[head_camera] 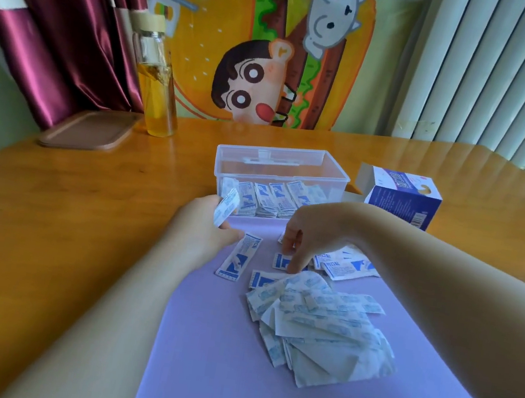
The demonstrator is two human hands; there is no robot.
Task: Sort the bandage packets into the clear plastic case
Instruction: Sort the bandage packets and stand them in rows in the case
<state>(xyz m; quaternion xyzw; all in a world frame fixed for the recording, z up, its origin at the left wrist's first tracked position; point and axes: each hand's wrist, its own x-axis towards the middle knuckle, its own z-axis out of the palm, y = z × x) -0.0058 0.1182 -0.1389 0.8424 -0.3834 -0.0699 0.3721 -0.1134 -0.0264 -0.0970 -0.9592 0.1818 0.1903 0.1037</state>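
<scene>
Honey-brown wooden tabletop (44,234) w/ lilac mat (213,362) lower ctr. Pinching one white-blue paper bandage packet (226,208) in left hand (202,227), mid-left; nipping smaller blue-print packet (280,261) w/ right hand (313,233) fingertips, ctr. Could snag neighbours or scatter loose pale heap (320,326) just below if dragged. Thin, flat, prob. slippery; rows already standing in clear rectangular plastic case (285,172), upper ctr.

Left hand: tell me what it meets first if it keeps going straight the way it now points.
The left hand, pinching a bandage packet, points away toward the clear plastic case. It would likely meet the case's near wall first, at its left corner; depth is hard to judge.
</scene>
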